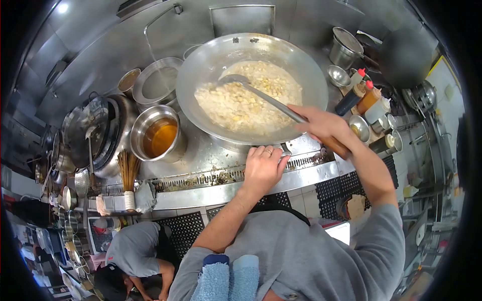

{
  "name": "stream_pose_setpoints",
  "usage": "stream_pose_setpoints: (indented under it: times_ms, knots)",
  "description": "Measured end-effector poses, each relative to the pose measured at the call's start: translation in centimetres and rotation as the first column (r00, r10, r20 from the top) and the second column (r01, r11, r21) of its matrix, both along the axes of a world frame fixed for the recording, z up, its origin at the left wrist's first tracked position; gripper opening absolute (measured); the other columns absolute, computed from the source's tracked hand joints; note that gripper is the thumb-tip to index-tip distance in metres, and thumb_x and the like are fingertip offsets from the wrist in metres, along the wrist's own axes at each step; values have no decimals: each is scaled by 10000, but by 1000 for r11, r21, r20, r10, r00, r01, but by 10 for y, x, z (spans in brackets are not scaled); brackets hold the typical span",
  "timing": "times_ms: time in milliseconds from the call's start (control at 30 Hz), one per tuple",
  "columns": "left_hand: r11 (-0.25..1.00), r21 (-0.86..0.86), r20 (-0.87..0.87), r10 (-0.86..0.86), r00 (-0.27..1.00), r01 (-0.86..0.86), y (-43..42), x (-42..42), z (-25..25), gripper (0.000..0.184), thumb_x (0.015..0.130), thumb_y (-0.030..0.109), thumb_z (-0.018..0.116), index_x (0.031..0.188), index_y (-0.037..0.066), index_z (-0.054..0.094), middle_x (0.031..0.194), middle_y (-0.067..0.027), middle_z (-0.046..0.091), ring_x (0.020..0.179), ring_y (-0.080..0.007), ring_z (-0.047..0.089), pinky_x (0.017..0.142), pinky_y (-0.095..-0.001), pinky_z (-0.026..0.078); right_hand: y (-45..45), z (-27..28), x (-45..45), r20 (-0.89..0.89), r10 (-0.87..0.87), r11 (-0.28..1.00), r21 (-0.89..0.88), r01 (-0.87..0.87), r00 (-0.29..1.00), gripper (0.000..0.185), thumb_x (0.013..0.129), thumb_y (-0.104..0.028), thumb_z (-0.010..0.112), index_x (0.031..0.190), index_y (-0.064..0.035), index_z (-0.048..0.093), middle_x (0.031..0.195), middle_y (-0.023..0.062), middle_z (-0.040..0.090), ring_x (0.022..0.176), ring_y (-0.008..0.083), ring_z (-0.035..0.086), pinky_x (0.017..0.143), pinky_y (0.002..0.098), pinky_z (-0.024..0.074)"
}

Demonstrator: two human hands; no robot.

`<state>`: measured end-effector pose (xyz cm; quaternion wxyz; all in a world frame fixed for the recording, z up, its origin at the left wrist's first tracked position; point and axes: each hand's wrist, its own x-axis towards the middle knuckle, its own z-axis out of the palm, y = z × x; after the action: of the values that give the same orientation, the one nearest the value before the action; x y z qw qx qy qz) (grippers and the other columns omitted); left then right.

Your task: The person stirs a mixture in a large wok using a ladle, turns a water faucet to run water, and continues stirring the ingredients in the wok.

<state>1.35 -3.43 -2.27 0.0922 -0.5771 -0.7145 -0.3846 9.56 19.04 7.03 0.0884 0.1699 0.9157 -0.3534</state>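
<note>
A large steel wok (193, 95) holds a pale, creamy mixture with many small chunks (261, 108). My right hand (321, 125) is closed around the handle of a long wok ladle (271, 99). Its wooden grip end sticks out below my palm, and its metal head rests in the mixture toward the back left. At the wok's near side, my left hand (264, 168) has curled fingers beside a small metal piece (286, 149) under the rim. What those fingers hold, if anything, is hidden.
A steel pot of amber liquid (160, 136) and a strainer (158, 83) stand left of the wok. Beyond them are another wok (88, 125) and a bamboo brush (128, 173). Squeeze bottles (369, 100) line the right. Another person (135, 246) bends down at lower left.
</note>
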Motion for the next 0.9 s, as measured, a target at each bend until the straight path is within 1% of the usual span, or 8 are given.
stream_pose_setpoints:
  times_ms: [33, 100, 133, 267, 400, 500, 633, 900]
  knots:
    - [1000, 5, 0, 3, 1000, -3, 0, 0, -1, 208, 873, 255, 736, 906, 56, 684, 806, -92, 645, 793, -288, 621, 758, -419, 466, 3, -8, 22, -157, 113, 966, 249, -71, 981, 694, 918, -168, 608, 1550, -70, 341, 852, 217, 679, 675, 334, 656, 664, 435, 530]
    - [1000, 24, 9, 2, 1000, -3, 1, -1, 0, 208, 869, 253, 738, 903, 57, 680, 803, -87, 637, 786, -285, 618, 752, -417, 465, -22, 11, 46, -116, 108, 905, 423, -49, 987, 698, 917, -149, 612, 1554, -90, 333, 963, 291, 684, 871, 445, 667, 789, 491, 525]
    - [1000, 30, 16, 2, 1000, -2, 0, 0, 0, 208, 866, 252, 739, 901, 57, 677, 801, -85, 633, 783, -283, 616, 749, -416, 465, -44, 48, 56, 60, -40, 930, 367, 15, 997, 707, 913, -137, 614, 1558, -98, 327, 1018, 317, 675, 969, 482, 648, 844, 511, 513]
    - [999, 46, 20, -10, 1000, 9, -1, -2, 0, 208, 860, 247, 741, 894, 56, 669, 799, -86, 623, 774, -280, 611, 740, -418, 462, -54, 90, 103, 104, -91, 966, 249, 63, 990, 745, 901, -119, 624, 1575, -130, 307, 1000, 292, 685, 891, 458, 667, 843, 495, 514]
    - [998, 67, 12, -15, 1000, 14, 1, -3, 0, 207, 858, 246, 742, 888, 57, 663, 796, -91, 620, 763, -279, 610, 731, -417, 460, -57, 109, 102, 365, -213, 975, 133, 176, 906, 741, 907, -133, 614, 1579, -136, 303, 952, 278, 689, 763, 422, 678, 823, 485, 519]
    - [997, 71, 14, -23, 1000, 22, 1, -2, 0, 206, 854, 242, 746, 884, 57, 660, 789, -92, 619, 756, -279, 609, 724, -415, 458, -32, 61, 86, 322, -162, 959, 273, 73, 933, 717, 920, -159, 591, 1577, -132, 305, 930, 274, 689, 697, 374, 681, 773, 466, 532]
    - [997, 70, 14, -26, 1000, 25, 2, -3, 1, 200, 849, 230, 753, 881, 56, 661, 776, -88, 616, 748, -277, 608, 714, -411, 457, -14, 23, 33, 226, -147, 973, 208, 100, 963, 702, 925, -172, 565, 1571, -105, 298, 914, 281, 687, 636, 357, 676, 715, 458, 537]
    - [997, 74, 12, -13, 1000, 12, 2, -1, 3, 193, 849, 226, 753, 880, 59, 660, 769, -84, 611, 741, -278, 601, 708, -411, 455, -8, 20, 57, 174, -134, 981, 166, 106, 976, 713, 932, -171, 564, 1581, -102, 276, 963, 253, 695, 565, 285, 657, 680, 427, 548]
